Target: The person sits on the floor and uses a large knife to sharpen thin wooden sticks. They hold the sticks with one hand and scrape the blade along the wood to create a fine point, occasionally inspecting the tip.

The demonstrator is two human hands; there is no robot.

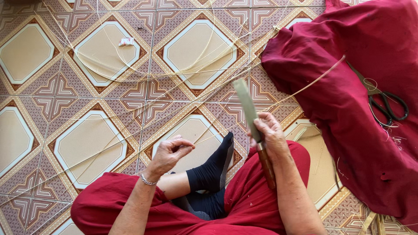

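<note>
Right hand (268,132) grips a broad flat-bladed knife (252,123), pale blade pointing up and away, while left hand (169,153) pinches a thin strip (130,129).

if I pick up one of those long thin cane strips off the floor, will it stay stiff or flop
Probably flop: the cane strips lie in loose sweeping curves across the tiled floor. Likely very light, being hair-thin. The left hand pinches one between fingertips, suggesting little grip is needed.

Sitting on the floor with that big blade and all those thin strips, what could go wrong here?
The right hand holds a knife blade-up close to the left hand, which pinches a thin strip; a slip might nick the fingers. The socked foot lies just below the blade. Loose strips on the tiled floor could tangle or snap.
</note>
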